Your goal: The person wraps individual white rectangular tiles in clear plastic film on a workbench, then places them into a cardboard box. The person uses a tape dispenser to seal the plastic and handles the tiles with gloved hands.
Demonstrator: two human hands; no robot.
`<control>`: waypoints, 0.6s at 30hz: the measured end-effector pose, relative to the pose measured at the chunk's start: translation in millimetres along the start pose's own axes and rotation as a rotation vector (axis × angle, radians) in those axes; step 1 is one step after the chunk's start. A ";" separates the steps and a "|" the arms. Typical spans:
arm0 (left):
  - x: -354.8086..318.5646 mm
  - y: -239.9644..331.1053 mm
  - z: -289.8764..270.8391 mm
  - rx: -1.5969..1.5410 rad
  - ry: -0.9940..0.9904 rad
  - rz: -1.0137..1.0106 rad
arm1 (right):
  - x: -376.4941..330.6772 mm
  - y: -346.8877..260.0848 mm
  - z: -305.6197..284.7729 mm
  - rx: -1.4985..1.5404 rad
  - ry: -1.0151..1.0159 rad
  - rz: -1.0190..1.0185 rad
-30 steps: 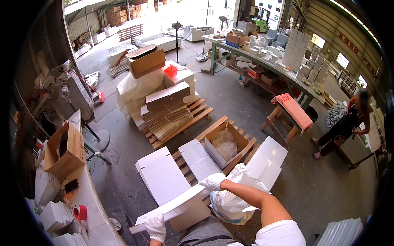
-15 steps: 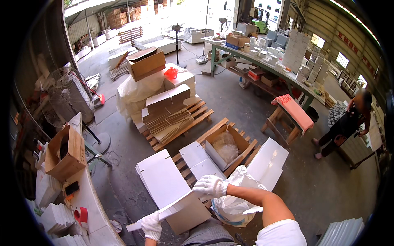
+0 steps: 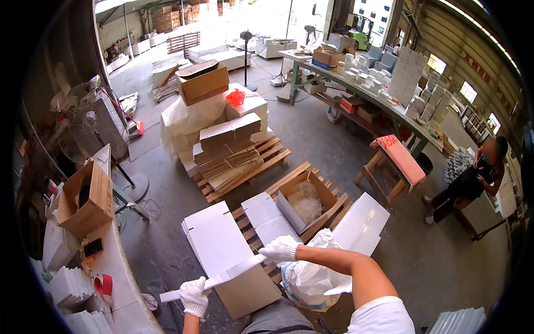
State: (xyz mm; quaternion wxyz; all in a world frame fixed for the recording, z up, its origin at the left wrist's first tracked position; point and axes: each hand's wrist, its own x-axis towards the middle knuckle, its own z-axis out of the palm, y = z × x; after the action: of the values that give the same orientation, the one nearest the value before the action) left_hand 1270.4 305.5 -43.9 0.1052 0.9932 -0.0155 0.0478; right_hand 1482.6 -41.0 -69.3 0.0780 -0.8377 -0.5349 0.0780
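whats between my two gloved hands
In the head view, a flat white cardboard sheet spans from the left hand to the right hand; both grip it.

white sheet stack (image 3: 457,322) cut off, far shelves blurred

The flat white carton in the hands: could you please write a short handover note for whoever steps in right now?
Left hand: gloved, gripping the near end of the flat white carton blank.
Right hand: gloved, gripping its far end; blank held level above the stack of white blanks.
Nearby: open brown box on the pallet, white plastic bag under the right arm.
Done: one blank lifted.
Left: blank not yet folded.
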 end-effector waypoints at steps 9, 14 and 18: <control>-0.1 -8.1 8.2 -0.002 0.300 0.017 | 21.0 1.0 -36.5 0.057 0.348 -0.194; 25.7 -7.9 4.3 0.228 0.348 -0.063 | 40.6 -0.3 -47.2 -0.002 0.470 -0.233; 60.5 -13.0 -19.8 0.127 0.024 0.023 | 55.4 8.7 -50.3 0.017 0.388 -0.277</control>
State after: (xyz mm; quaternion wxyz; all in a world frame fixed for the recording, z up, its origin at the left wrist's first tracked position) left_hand 1329.3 321.1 -21.3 0.0416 0.9970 -0.0228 0.0619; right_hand 1524.0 3.3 -24.8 0.1964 -0.7549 -0.6190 -0.0915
